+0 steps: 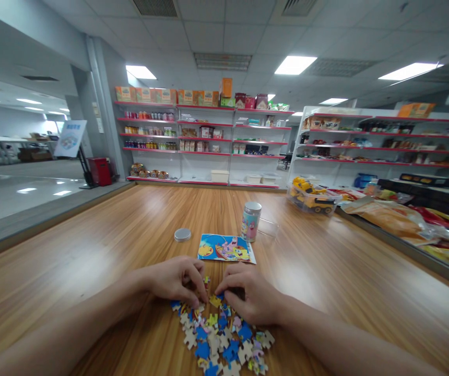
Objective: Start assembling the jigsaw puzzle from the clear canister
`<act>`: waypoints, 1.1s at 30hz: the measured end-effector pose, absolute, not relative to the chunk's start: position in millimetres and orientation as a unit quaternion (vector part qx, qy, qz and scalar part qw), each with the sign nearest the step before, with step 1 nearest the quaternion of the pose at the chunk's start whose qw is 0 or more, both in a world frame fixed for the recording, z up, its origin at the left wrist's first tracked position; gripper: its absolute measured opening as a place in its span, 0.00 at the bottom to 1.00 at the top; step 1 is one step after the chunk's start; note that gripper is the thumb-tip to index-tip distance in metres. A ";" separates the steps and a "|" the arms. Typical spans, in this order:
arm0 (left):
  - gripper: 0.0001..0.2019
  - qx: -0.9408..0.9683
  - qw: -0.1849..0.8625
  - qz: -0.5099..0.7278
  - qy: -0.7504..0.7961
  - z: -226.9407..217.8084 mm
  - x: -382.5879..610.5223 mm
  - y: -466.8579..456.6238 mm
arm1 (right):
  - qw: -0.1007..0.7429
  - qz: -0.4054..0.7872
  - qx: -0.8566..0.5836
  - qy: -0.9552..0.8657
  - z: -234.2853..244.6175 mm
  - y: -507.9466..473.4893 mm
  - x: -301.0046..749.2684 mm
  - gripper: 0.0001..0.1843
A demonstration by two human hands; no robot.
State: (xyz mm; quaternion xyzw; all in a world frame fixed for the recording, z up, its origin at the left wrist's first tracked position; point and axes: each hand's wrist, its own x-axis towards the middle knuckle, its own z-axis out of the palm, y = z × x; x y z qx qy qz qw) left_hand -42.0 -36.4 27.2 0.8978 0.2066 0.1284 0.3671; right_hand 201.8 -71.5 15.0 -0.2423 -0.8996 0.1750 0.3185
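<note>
A heap of jigsaw puzzle pieces (213, 342) lies loose on the wooden table, some blue or patterned, others bare wood side up. At the heap's far left edge, my left hand (179, 279) has its fingers curled down with thumb and index close together; what lies between them is hard to make out. My right hand (251, 292) pinches at a yellow puzzle piece (215, 301) with thumb and index. Just beyond both hands is a cartoon picture sheet (226, 248). Behind its right corner stands a cartoon-printed can (251, 222).
A round silver lid (182, 234) rests left of the sheet. Beside the can is a clear plastic piece (268, 227). Farther right sits a clear bin of yellow toy trucks (312, 198). Packaged goods (389, 219) line the table's right edge; stocked shelves (204, 138) stand beyond.
</note>
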 end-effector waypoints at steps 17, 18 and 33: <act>0.15 0.913 0.355 0.086 0.181 39.9 -40.9 -39.5 | 0.311 0.207 -0.182 -0.910 19.8 -75.0 204.7 0.14; 0.14 0.910 0.361 0.087 0.183 40.1 -40.7 -39.6 | 0.313 0.207 -0.182 -0.909 19.8 -75.3 204.8 0.14; 0.16 0.869 0.417 0.091 0.251 30.2 -43.0 -36.0 | 0.331 0.192 -0.191 -0.904 19.5 -74.7 203.7 0.13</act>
